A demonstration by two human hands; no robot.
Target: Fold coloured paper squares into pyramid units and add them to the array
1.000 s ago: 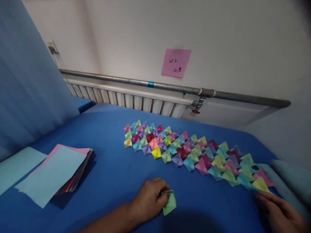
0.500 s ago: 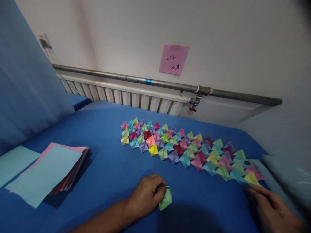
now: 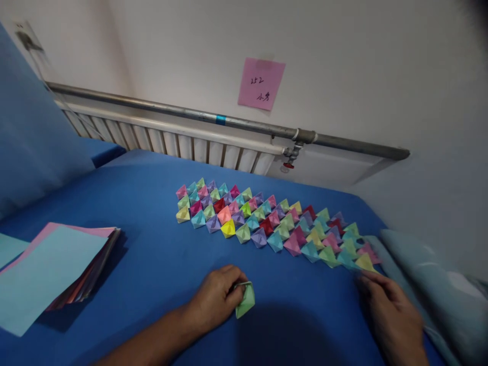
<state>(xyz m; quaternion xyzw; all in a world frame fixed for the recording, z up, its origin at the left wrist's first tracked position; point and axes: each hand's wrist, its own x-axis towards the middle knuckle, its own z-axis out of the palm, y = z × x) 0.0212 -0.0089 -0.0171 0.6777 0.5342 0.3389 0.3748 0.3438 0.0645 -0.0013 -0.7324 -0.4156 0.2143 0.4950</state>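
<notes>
Green fold (image 3: 245,300) pinched by left hand (image 3: 218,297), pressed flat on cloth (image 3: 152,203); right hand (image 3: 389,310) loose, empty, touching rows (image 3: 267,223) at their 3 o'clock end.

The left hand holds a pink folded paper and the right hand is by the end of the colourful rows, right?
Not quite. The head view shows the folded paper in the left hand is green, not pink. The right hand is indeed by the end of the colourful rows.

A plain white wall (image 3: 362,61) carries a pink note (image 3: 261,84), with a grey pipe (image 3: 229,121) running above a white radiator (image 3: 171,145). The table (image 3: 152,203) is covered in blue, and a blue curtain (image 3: 30,132) hangs at the left.
</notes>
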